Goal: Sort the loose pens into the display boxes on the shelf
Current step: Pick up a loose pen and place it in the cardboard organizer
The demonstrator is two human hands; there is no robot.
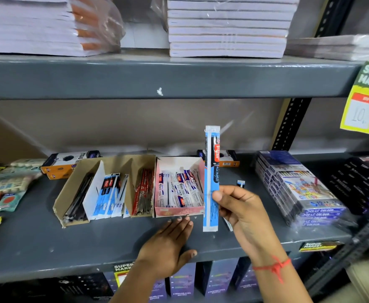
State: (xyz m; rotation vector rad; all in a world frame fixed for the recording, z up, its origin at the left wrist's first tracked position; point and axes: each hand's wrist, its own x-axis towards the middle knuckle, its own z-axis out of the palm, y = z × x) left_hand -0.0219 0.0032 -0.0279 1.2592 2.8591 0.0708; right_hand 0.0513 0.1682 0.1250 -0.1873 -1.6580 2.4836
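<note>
While upright, pen packet (211, 178) between right fingers (219, 196).

Grey metal shelf (37, 243). On it, left to right: packets (4, 191) at the left edge; orange boxes (63, 165) at the back; brown display box (105, 189) touching pink display box (179, 186); stacked colour-pencil packs (297, 189) at right. Left hand (170, 239) rests flat near the front edge.

Grey metal shelf (37, 243) with black slotted uprights (288, 125) against a plain beige wall (124, 125).
</note>
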